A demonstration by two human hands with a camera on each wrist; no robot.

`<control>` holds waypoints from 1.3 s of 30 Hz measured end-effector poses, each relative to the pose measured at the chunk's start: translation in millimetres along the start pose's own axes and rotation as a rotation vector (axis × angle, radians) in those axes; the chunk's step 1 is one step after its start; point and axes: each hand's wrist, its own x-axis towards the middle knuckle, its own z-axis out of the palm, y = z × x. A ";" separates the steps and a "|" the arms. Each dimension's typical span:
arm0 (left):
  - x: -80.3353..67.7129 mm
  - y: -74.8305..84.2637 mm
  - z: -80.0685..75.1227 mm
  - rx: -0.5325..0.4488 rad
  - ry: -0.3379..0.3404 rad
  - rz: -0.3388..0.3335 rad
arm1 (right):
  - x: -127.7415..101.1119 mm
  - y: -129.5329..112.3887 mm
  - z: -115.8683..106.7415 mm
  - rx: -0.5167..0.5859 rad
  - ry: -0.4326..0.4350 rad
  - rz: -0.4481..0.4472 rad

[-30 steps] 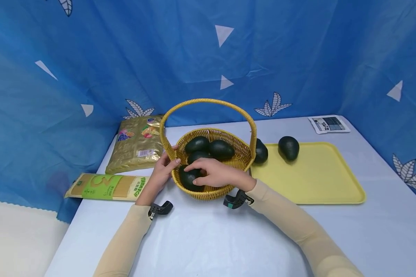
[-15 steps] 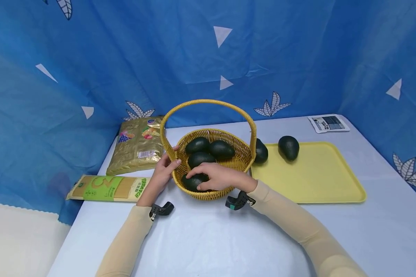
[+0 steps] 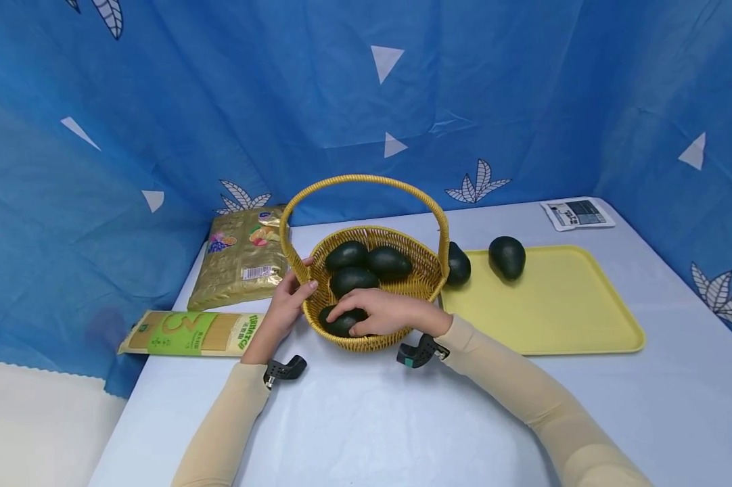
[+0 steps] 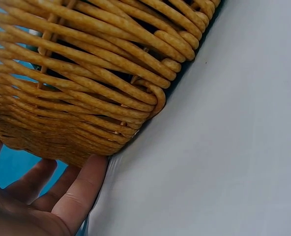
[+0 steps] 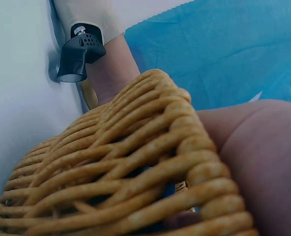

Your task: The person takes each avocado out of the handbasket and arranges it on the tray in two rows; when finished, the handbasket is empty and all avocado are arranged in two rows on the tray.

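Observation:
A yellow wicker basket (image 3: 366,345) with a tall arched handle stands mid-table. My left hand (image 3: 285,302) holds its left rim near the handle's foot, thumb on the rim; in the left wrist view the fingers (image 4: 81,191) press against the woven side. Inside the basket's front, my right hand (image 3: 383,312) grips a dark green avocado (image 3: 343,325) from above, covering part of it. Behind that one sit three more avocados, one in the middle (image 3: 354,280), one at back left (image 3: 346,254) and one at back right (image 3: 390,262). In the right wrist view the basket wall (image 5: 126,152) hides the fingertips.
Right of the basket lies a yellow tray (image 3: 567,304), with one avocado (image 3: 507,257) on its back edge and another (image 3: 459,265) by its left corner. A gold bag (image 3: 238,260), a spaghetti pack (image 3: 189,333) and a small pouch (image 3: 578,215) lie around.
The avocado under my right hand has turned from roughly upright to lying crosswise and shifted slightly right and down, the hand moving with it. My left hand keeps its place on the rim.

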 end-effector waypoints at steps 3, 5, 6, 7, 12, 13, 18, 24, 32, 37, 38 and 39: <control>0.5 -0.1 1.1 -0.009 -0.002 -0.004 | -1.3 0.4 -0.1 0.000 0.002 0.000; 0.6 -0.7 1.5 -0.014 -0.002 -0.010 | -2.0 0.6 0.2 0.003 0.002 -0.001; 0.8 -1.1 1.4 -0.018 -0.003 -0.013 | -2.2 1.0 0.4 0.004 0.004 -0.002; 0.9 -1.7 1.2 -0.018 -0.002 -0.015 | -2.3 1.8 0.7 0.004 0.008 0.000; 1.4 -4.2 -1.4 -0.017 0.001 -0.013 | -4.3 3.5 -1.5 0.026 0.055 -0.004; 1.4 -4.5 -1.8 -0.017 0.003 -0.012 | -5.8 3.5 -3.1 0.036 0.068 -0.004; -0.9 -2.8 -3.4 -0.010 0.013 -0.003 | -21.7 1.4 -16.4 0.126 0.133 0.003; -1.6 0.5 -3.8 0.007 0.028 0.005 | -53.2 2.8 -40.0 0.207 0.187 -0.004; -0.6 -4.2 -5.1 0.026 0.040 -0.014 | -103.8 12.0 -58.5 0.321 0.224 -0.031; -0.2 -4.0 -1.8 0.009 0.027 0.001 | -142.8 22.0 -68.2 0.375 0.242 -0.012; -0.2 -3.9 -1.2 0.003 0.026 0.003 | -150.7 24.9 -70.0 0.381 0.248 -0.007; -0.4 -3.6 -0.8 0.000 0.024 0.004 | -158.8 27.6 -72.0 0.395 0.253 0.000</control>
